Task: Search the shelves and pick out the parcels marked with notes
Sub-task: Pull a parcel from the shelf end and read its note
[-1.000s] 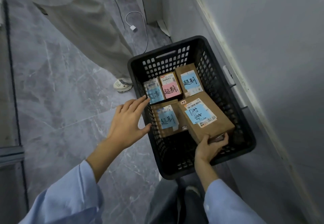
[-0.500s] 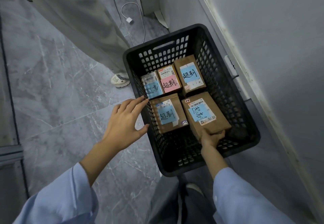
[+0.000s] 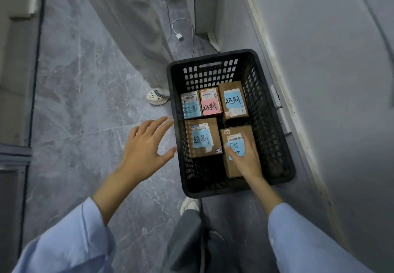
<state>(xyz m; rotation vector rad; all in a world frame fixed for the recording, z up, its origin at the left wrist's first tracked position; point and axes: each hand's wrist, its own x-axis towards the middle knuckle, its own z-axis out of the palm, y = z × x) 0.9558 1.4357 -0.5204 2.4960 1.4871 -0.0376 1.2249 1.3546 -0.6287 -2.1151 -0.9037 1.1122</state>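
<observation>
Where right grip (image 3: 245, 159) rests, parcel (image 3: 238, 131) beneath — flat

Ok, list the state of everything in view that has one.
Crate: on the floor, five parcels inside.
Pink-note parcel: lying flat, note up, untouched.
Near left parcel: flat, blue note up, untouched.
Near right parcel: blue note partly covered.
Right hand: fingers resting on near right parcel's top.
Left hand: spread, holding nothing, beside the crate.

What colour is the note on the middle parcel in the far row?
Pink note, head view.
</observation>
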